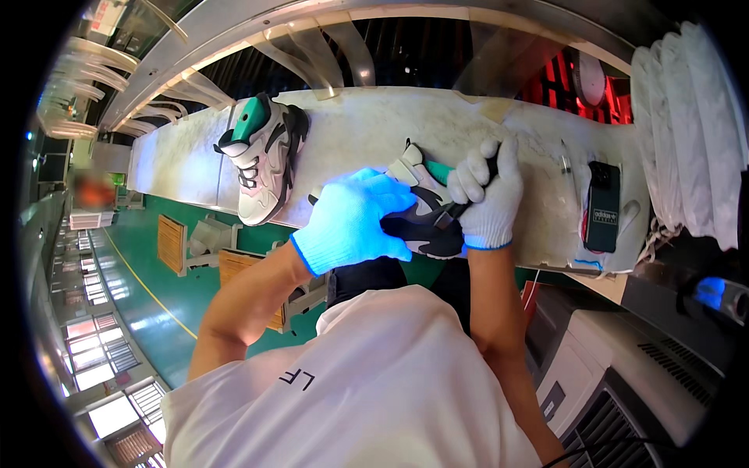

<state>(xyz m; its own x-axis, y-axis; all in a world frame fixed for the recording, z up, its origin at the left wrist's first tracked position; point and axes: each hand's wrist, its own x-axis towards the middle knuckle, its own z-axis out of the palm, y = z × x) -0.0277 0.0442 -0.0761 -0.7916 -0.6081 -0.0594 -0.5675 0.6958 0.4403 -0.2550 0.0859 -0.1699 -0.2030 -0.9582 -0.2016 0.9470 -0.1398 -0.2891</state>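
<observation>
A white, grey and black sneaker [425, 204] with green in its opening lies on its side at the near edge of the bench. My left hand [351, 222], in a knit glove lit bright blue, holds the sneaker with its fingers spread over one end. Above the other end my right hand [493, 195], in a white glove, is closed in a fist round a slim dark tool [446, 220]. The tool reaches down to the sneaker's black part; its kind is mostly hidden by the fist. To the left, a matching sneaker [264, 160] with a green insert rests on the bench.
A black phone [602, 204] lies at the bench's right end, with a thin pen-like object [565, 162] beside it. Behind the long pale bench [351, 117] runs a machine opening with clear plastic strips [300, 58]. A white ribbed hose [690, 132] hangs at right.
</observation>
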